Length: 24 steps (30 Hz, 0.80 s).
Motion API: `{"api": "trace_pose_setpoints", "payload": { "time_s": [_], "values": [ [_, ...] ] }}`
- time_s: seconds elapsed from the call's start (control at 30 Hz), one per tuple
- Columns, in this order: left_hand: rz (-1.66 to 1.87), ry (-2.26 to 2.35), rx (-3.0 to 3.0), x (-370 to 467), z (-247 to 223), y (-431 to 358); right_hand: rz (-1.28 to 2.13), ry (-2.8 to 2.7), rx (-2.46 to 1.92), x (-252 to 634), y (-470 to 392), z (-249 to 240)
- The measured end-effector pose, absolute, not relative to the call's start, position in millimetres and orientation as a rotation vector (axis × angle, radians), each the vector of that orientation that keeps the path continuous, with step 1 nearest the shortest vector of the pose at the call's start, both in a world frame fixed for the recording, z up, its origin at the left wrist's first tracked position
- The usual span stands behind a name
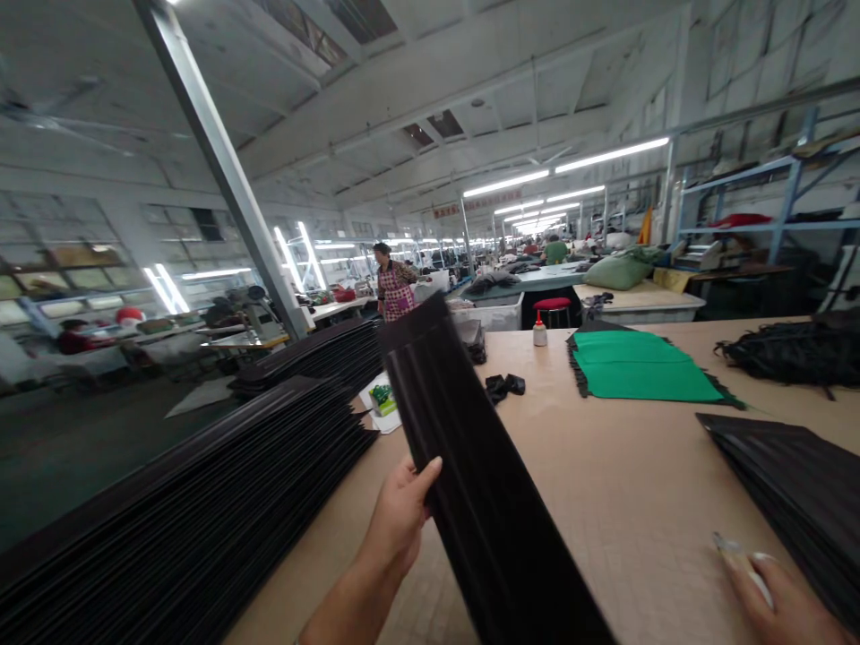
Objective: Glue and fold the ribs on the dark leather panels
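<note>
My left hand (401, 511) pinches the left edge of a long black fabric panel (477, 448), thumb on top. The panel slants up and away from me, above the table. At the lower right, my right hand (783, 596) is closed around a small pale tool (729, 546) with a greyish tip. It is too blurred to name for sure. Beside that hand lies a smaller stack of black panels (799, 466). A tall stack of similar black panels (269, 466) fills the table's left side.
Across the brown tabletop (624, 475) lie a green fabric piece (641, 365), a red-capped bottle (539, 330), small black scraps (505, 387) and a black strap heap (799, 354). A green-and-white packet (382, 400) sits by the left stack. A person in a checked apron (395, 291) stands beyond.
</note>
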<state>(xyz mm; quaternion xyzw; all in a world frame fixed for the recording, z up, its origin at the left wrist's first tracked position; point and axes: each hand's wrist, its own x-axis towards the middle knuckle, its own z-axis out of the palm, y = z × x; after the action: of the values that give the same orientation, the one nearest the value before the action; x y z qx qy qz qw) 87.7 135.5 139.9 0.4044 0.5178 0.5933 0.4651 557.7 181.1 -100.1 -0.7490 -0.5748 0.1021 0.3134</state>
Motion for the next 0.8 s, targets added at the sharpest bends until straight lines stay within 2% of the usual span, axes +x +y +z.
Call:
{"api": "trace_pose_setpoints", "payload": {
  "time_s": [0.17,0.27,0.33,0.47,0.67,0.8],
  "values": [
    [1.436,1.332,0.109,135,33,78,0.171,-1.585,-2.152,538,154,-58],
    [1.379,1.318,0.026,164,3,28,0.146,-1.66,-2.284,530,149,-38],
    [1.173,1.283,0.105,176,-1,1,0.147,-1.679,-2.357,528,150,-33],
    [0.572,1.072,0.518,180,12,-25,0.136,-1.745,-2.428,530,152,-22],
    [0.744,1.291,1.927,165,26,27,0.087,-1.925,-2.414,498,143,12],
    [0.41,1.665,2.414,168,7,57,0.104,-2.118,-2.396,442,118,13]
  ]
}}
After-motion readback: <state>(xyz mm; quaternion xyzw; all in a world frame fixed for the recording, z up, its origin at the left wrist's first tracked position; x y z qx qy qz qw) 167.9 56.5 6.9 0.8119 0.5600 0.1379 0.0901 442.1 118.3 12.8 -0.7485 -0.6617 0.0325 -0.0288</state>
